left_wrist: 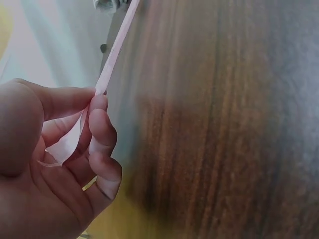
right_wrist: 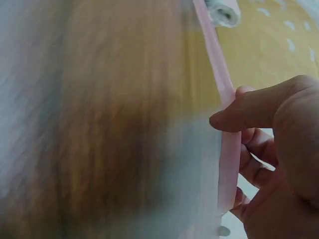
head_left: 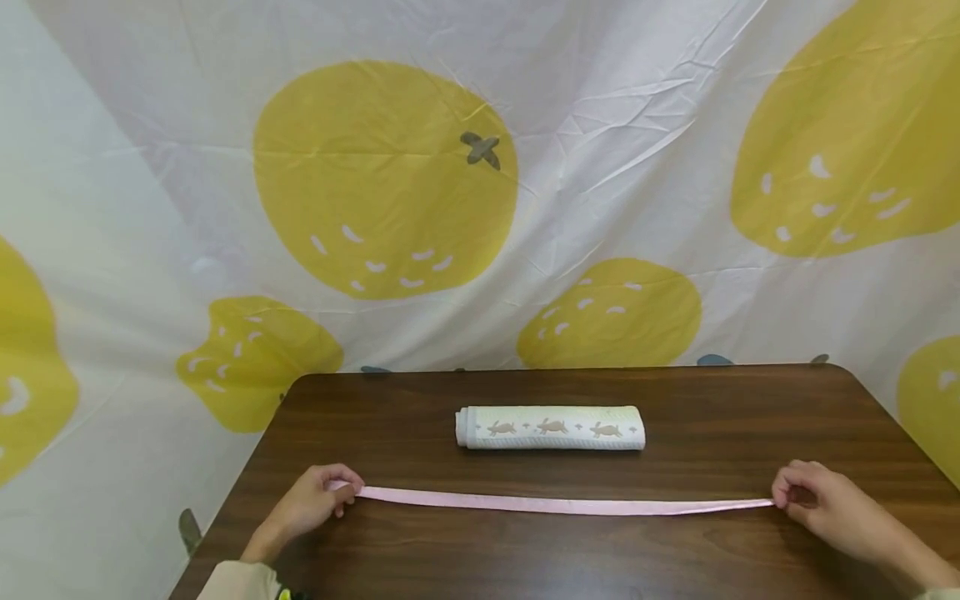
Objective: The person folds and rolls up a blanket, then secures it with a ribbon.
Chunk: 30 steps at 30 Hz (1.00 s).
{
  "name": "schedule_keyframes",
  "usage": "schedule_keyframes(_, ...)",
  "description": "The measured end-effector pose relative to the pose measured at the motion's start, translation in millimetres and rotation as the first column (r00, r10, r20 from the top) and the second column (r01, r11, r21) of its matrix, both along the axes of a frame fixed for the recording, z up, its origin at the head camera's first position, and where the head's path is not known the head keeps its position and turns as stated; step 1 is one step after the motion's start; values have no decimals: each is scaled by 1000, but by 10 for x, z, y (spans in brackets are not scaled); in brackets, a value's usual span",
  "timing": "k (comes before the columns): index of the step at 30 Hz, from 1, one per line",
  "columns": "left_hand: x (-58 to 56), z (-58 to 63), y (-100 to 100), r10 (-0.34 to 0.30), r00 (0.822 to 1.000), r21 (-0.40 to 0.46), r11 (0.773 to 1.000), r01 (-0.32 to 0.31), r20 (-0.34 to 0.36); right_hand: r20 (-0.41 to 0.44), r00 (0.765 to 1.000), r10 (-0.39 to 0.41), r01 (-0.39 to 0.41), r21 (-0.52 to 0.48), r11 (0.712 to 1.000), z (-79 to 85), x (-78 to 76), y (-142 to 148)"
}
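Note:
A long pale pink ribbon (head_left: 525, 503) stretches between both hands, sagging slightly in the middle, over the dark wooden table. My left hand (head_left: 318, 500) pinches it near one end between thumb and fingers; the short loose tail (left_wrist: 67, 144) curls inside the palm in the left wrist view. On the other side my right hand (head_left: 832, 508) pinches the ribbon near its far end. In the right wrist view the thumb presses across the ribbon (right_wrist: 229, 164), and its end hangs down past the fingers. Behind the ribbon lies a rolled white towel (head_left: 551, 427) with brown animal figures along its border.
The brown wood-grain table (head_left: 390, 400) has rounded back corners. Right behind its back edge hangs a white cloth (head_left: 420, 333) printed with big yellow fruits. A pale sleeve (head_left: 238, 581) covers the left forearm.

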State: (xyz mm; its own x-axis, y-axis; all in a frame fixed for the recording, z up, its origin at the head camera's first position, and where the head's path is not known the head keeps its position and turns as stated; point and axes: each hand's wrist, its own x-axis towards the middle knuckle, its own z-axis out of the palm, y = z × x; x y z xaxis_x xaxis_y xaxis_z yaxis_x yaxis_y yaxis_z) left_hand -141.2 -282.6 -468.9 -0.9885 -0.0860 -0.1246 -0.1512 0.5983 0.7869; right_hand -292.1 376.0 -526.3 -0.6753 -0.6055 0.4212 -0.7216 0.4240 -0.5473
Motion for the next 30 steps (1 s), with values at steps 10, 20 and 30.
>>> schedule_keyframes(10, 33, -17, 8, 98, 995, -128, 987, -95, 23, 317, 939, 130, -158, 62, 985, 2, 55, 155)
schedule_keyframes(20, 36, 29, 7, 113, 989, -361, 922, -142, -98, 149, 988, -40, 30, 67, 997, 41, 73, 62)
schedule_keyframes(30, -165, 63, 313, -25, 980, -423, 904, -62, -195, -95, 987, -127, 141, 158, 977, 135, 30, -311)
